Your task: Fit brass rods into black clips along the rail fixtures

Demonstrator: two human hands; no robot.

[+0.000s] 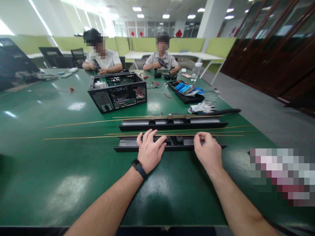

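Left hand spread wide over near rail; right hand grip indeterminate (fingertips partly hidden). Advise keeping rods straight.

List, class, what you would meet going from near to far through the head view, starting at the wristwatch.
Wristwatch → nearer black-edged rail → farther black-edged rail → black computer case → lime-green partitions.

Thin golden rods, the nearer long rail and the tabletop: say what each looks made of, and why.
Thin golden rods: likely metal, perhaps brass or coated wire, from their yellow color.
Nearer long rail: probably metal, perhaps partly plastic; black along the front, silvery gray inside.
Tabletop: smooth, glossy green, seemingly painted or plastic-faced, since it reflects bright light.
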